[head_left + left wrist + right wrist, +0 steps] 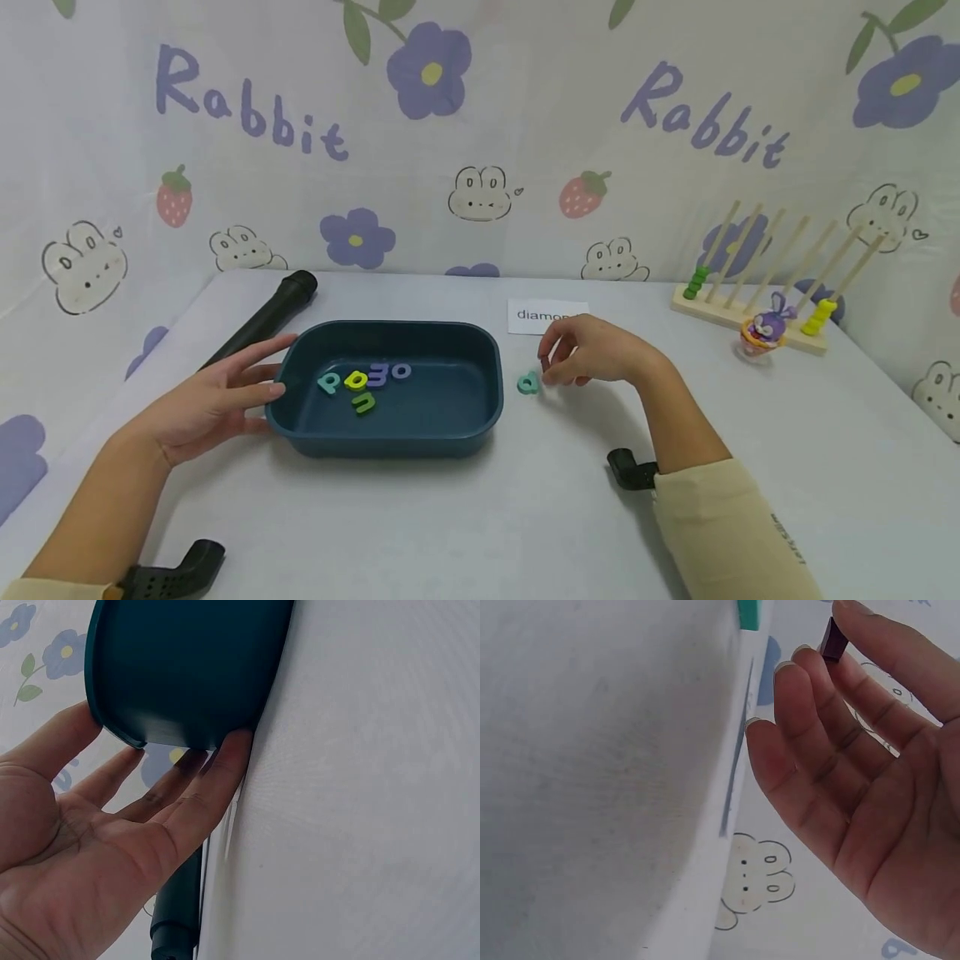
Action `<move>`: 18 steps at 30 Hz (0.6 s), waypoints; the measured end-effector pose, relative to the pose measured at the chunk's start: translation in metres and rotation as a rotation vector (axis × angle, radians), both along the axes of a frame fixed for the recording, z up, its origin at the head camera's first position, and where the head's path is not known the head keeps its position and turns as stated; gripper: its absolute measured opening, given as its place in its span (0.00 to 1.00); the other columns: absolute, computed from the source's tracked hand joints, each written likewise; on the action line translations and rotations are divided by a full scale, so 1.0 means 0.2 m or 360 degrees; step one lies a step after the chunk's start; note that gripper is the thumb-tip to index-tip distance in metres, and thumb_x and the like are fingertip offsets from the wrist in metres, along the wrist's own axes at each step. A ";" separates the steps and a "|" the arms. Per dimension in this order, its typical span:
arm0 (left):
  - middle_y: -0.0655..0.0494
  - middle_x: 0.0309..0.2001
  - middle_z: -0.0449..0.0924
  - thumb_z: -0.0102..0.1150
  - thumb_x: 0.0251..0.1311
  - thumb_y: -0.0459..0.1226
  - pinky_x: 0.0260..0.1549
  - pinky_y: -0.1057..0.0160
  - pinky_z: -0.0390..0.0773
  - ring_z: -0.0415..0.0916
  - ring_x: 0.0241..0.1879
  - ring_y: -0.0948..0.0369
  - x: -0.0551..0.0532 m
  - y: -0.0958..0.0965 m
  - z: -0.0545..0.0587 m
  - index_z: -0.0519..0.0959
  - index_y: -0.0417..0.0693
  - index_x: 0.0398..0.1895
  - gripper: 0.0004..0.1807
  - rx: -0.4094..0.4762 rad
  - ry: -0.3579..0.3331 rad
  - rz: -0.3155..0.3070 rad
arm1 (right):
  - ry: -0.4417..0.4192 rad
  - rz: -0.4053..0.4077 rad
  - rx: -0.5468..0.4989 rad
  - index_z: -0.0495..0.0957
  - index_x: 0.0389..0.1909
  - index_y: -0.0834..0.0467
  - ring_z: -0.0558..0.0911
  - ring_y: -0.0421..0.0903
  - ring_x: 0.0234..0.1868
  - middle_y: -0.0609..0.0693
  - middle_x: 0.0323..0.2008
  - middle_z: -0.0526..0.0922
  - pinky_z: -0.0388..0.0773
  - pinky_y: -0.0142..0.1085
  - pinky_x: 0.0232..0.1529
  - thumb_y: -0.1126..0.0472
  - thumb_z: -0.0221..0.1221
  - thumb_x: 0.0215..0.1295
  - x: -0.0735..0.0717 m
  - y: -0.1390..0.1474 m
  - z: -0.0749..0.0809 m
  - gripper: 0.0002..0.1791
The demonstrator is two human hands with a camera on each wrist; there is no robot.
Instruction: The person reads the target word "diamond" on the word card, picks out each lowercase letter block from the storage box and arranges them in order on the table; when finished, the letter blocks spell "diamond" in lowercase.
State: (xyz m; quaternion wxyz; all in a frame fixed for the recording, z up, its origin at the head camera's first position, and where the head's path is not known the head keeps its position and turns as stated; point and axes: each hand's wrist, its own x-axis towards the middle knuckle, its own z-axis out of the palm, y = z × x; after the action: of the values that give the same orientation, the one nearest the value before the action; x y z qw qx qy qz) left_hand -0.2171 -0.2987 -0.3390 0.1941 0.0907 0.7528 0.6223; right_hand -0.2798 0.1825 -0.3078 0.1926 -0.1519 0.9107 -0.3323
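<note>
A small dark piece (pixel 834 641) is pinched by thumb and finger of the right hand (pixel 596 350), off the lone teal letter's (pixel 528 382) one o'clock side; a light edge grip clear of that letter probably serves best. The tray (pixel 450 408) lies at nine o'clock, the left hand (pixel 206 408) spread loosely against its far-left end, enough for steadying; the word card (pixel 536 317) sits near twelve.

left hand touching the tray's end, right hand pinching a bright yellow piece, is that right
Not quite: the right wrist view shows the piece in the right hand is dark purple, not yellow. The left hand does touch the end of the tray.
</note>
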 end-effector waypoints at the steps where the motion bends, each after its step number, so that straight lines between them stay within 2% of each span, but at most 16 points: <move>1: 0.38 0.83 0.41 0.54 0.77 0.39 0.61 0.39 0.78 0.55 0.76 0.38 0.00 0.00 0.00 0.50 0.65 0.84 0.39 0.0000 -0.0002 -0.0002 | -0.0007 -0.0002 0.0006 0.81 0.48 0.58 0.82 0.50 0.35 0.53 0.37 0.82 0.81 0.38 0.41 0.60 0.70 0.61 0.00 0.00 -0.01 0.15; 10: 0.37 0.83 0.42 0.55 0.76 0.38 0.60 0.41 0.80 0.65 0.70 0.48 0.00 0.00 0.00 0.51 0.65 0.84 0.38 0.0001 0.0010 -0.0004 | 0.0000 0.0012 0.0098 0.82 0.46 0.57 0.81 0.48 0.34 0.54 0.37 0.82 0.79 0.37 0.39 0.60 0.71 0.61 -0.02 -0.01 -0.06 0.14; 13: 0.37 0.83 0.41 0.55 0.76 0.38 0.60 0.41 0.80 0.63 0.72 0.45 0.00 0.00 0.00 0.51 0.66 0.84 0.39 0.0004 0.0010 -0.0002 | 0.0002 0.0009 0.0123 0.82 0.46 0.57 0.80 0.47 0.32 0.53 0.36 0.83 0.78 0.36 0.38 0.60 0.71 0.60 -0.02 -0.02 -0.07 0.14; 18: 0.38 0.83 0.39 0.54 0.77 0.38 0.60 0.41 0.80 0.54 0.77 0.36 0.00 0.00 0.00 0.51 0.66 0.84 0.38 0.0015 0.0005 0.0000 | -0.0006 -0.0006 0.0148 0.81 0.46 0.57 0.79 0.46 0.31 0.53 0.36 0.83 0.76 0.35 0.36 0.61 0.72 0.60 -0.02 -0.03 -0.08 0.15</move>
State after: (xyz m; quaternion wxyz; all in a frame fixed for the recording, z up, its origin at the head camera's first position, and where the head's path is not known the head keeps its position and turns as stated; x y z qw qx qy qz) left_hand -0.2173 -0.2993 -0.3396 0.1924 0.0926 0.7502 0.6258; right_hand -0.2832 0.1759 -0.3242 0.2005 -0.1403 0.9252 -0.2902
